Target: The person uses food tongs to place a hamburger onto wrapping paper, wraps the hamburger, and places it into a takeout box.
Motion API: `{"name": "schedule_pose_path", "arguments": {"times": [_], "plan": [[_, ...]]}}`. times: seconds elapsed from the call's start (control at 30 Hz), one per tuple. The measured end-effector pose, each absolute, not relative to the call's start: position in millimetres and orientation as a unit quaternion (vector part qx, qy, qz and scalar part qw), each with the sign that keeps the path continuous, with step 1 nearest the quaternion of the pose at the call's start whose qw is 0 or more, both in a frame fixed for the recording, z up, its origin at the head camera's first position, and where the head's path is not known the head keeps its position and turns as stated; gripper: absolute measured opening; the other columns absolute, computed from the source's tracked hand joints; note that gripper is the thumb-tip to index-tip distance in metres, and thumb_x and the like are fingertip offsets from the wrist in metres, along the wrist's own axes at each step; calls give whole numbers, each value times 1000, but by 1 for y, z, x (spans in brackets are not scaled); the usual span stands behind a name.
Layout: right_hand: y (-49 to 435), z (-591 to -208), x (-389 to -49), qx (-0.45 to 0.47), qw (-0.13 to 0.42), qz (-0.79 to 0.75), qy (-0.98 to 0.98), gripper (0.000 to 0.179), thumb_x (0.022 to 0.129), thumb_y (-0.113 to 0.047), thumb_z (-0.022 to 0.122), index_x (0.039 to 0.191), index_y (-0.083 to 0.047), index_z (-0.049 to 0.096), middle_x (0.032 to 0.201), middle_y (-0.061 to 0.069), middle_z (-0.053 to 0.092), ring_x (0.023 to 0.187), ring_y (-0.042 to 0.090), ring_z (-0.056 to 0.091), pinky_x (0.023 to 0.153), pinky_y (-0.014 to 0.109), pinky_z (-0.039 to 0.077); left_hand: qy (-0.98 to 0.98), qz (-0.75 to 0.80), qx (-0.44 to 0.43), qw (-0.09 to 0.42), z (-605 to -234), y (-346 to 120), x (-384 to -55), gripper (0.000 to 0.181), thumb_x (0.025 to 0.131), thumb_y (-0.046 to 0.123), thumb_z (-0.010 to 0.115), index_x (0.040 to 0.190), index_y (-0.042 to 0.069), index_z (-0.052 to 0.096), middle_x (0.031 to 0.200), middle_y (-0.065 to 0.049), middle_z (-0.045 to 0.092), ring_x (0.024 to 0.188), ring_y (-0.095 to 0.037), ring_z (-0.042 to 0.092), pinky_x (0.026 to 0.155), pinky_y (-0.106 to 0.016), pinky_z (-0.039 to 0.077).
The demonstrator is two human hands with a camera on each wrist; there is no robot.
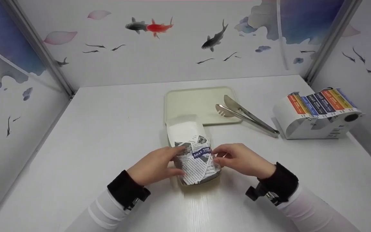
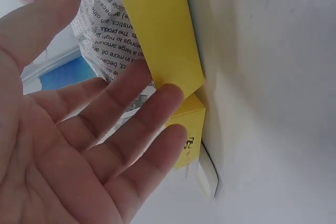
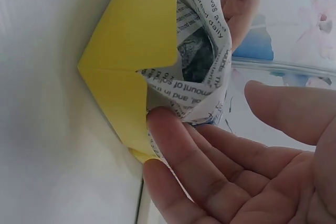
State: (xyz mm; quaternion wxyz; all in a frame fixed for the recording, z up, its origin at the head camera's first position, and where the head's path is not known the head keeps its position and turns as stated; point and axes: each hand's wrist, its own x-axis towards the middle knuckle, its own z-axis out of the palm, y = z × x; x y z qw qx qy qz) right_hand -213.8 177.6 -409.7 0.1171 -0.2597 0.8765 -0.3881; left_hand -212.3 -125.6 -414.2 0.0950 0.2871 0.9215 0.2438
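A newsprint-wrapped package (image 1: pixel 193 167) with a blue label (image 1: pixel 201 152) lies in a small paper box, whose white inner lid (image 1: pixel 185 127) is folded back. In the left wrist view the box's yellow outside (image 2: pixel 163 30) shows, and the right wrist view shows its yellow corner (image 3: pixel 123 61). My left hand (image 1: pixel 156 164) is at the package's left side, thumb apart, fingertips against the box and paper. From the right, my right hand (image 1: pixel 242 159) touches the package's edge with loosely bent fingers, its thumb apart from them. What the paper wraps is hidden.
Behind the box lies a cream tray (image 1: pixel 192 101), partly covered by the lid. Metal tongs (image 1: pixel 248 117) rest across the tray's right edge. At the right stands a white dispenser (image 1: pixel 317 119) with several coloured label rolls. Printed panels (image 1: pixel 185 61) enclose the table.
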Motion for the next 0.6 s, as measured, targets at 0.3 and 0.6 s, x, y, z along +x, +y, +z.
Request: {"name": "schedule_pose_path", "arguments": {"times": [0.3,0.6], "plan": [[205,-400,-231,-285,101,-340,890,71,94,-19,79,154,1,47,153,26,56,134,45,61,112,62,49,935,237,260,44,-416,-125,-186,103,88,50,82,165,6,30,166,-19,39,149,-39,49,120,-53,46],[183,-410,-240,-336,181,-314,869,99,88,-26,85,165,0,27,167,25,38,154,45,40,126,63,32,934,231,260,82,-419,-118,-188,105,85,48,85,164,5,31,169,-20,38,152,-39,46,122,-53,43]]}}
